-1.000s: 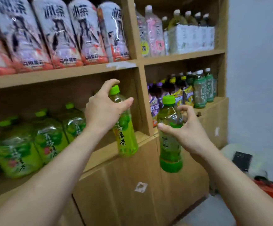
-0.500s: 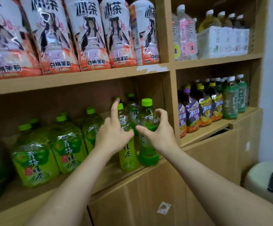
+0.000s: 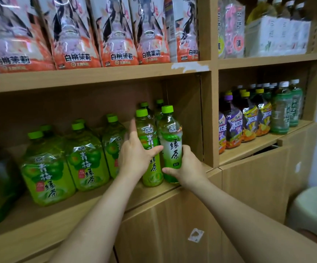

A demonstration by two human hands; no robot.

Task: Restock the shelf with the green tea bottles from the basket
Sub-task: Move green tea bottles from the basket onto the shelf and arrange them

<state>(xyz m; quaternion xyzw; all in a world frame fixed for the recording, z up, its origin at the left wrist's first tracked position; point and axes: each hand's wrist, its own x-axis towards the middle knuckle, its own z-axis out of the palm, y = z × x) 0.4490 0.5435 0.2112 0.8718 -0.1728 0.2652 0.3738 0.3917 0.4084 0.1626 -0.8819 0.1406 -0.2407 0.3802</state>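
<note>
Nearest to us, our two bare forearms reach up from the bottom of the view toward the wooden shelf (image 3: 100, 198). Our left hand (image 3: 134, 156) wraps a slim plum green tea bottle (image 3: 150, 147), thumb pressed across its label and the other fingers passing behind it on the left side, so the hand is clamped on that bottle. Our right hand (image 3: 187, 168) grips the lower part of a green tea bottle (image 3: 171, 141) with a white and green label, thumb across the front near the base and fingers curled round the right side, also clamped. Both bottles stand upright, touching each other, at the right end of the middle shelf just beside the vertical divider (image 3: 207, 118); their bases sit at the shelf's front edge, though we cannot tell whether they rest fully on it.

Directly behind them stand two more slim bottles with green caps (image 3: 144, 104). To the left, large green tea jugs (image 3: 86, 158) line the same shelf. In the next bay to the right stand purple and yellow iced tea bottles (image 3: 248, 120) and green bottles with white caps (image 3: 280, 114). Above, peach jasmine tea packs (image 3: 116, 35) fill the upper shelf. The basket is out of view.
</note>
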